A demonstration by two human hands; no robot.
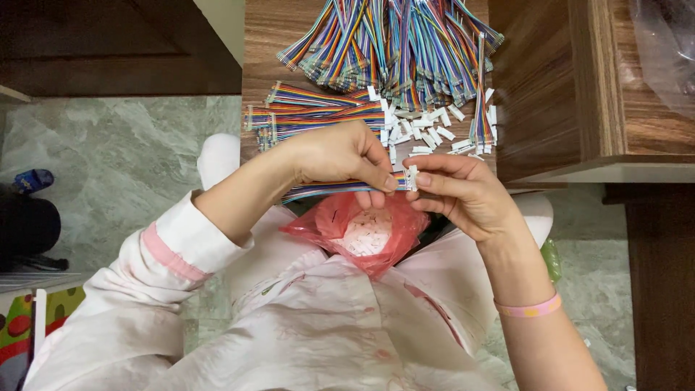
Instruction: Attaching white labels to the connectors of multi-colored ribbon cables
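Observation:
My left hand [340,156] grips a flat rainbow ribbon cable [326,190] near its end. The cable runs out to the left under my wrist. My right hand [463,192] pinches the white connector [413,177] at the cable's tip between thumb and forefinger. Both hands hover just above a red plastic bag [362,232] that lies open on my lap. Small bits lie inside the bag.
A wooden table [268,43] ahead holds a large pile of rainbow ribbon cables [398,43] with white connectors [434,127]. Sorted cables [311,112] lie at its left edge. A wooden cabinet [579,80] stands to the right. Marble floor [116,159] lies to the left.

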